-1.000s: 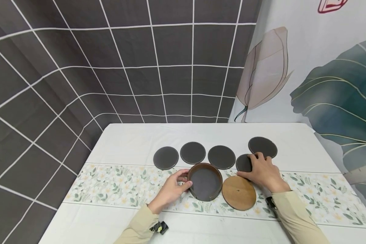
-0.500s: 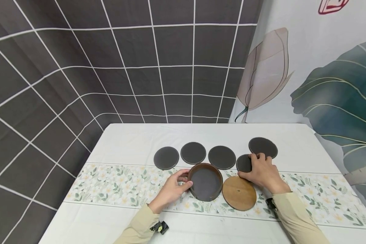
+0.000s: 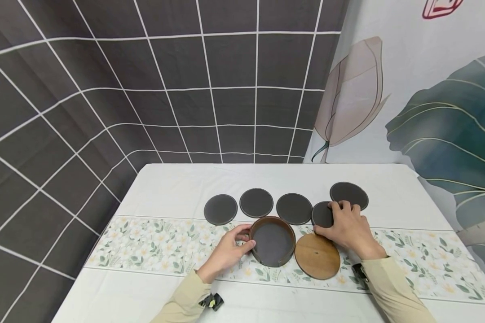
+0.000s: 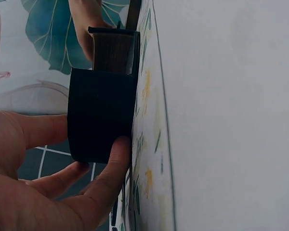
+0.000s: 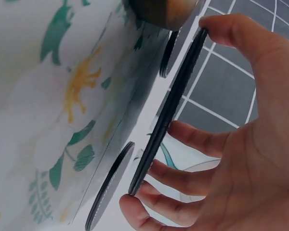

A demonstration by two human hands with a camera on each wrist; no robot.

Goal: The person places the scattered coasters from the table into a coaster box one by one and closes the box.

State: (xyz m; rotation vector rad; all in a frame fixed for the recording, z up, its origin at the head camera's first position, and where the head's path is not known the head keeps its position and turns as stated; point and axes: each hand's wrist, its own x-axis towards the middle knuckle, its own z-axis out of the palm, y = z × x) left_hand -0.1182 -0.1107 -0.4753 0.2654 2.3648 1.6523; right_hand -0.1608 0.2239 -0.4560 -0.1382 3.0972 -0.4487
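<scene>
Head view: bright, soft, fairly even light; white table (image 3: 266,305) pale, low on texture. Soft shadow beside right sleeve (image 3: 392,287). Wide-angle bend in the grid lines of the dark curtain (image 3: 232,58), strongest at left. Left wrist: dim, cool cast, holder (image 4: 101,115) crushed near black. Right wrist: brighter, slightly hazy; printed flower (image 5: 82,84) soft, held coaster (image 5: 168,110) edge crisper.

This looks like a screened-off indoor corner; whether it belongs to a home, a studio or a lab cannot be told. A dark grey cloth with a white square grid (image 3: 178,98) hangs in soft folds along the left and back, a white cloth printed with a teal leaf and beige bud (image 3: 424,107) closes the right, above a white-covered worktop with a floral band (image 3: 121,296).
</scene>
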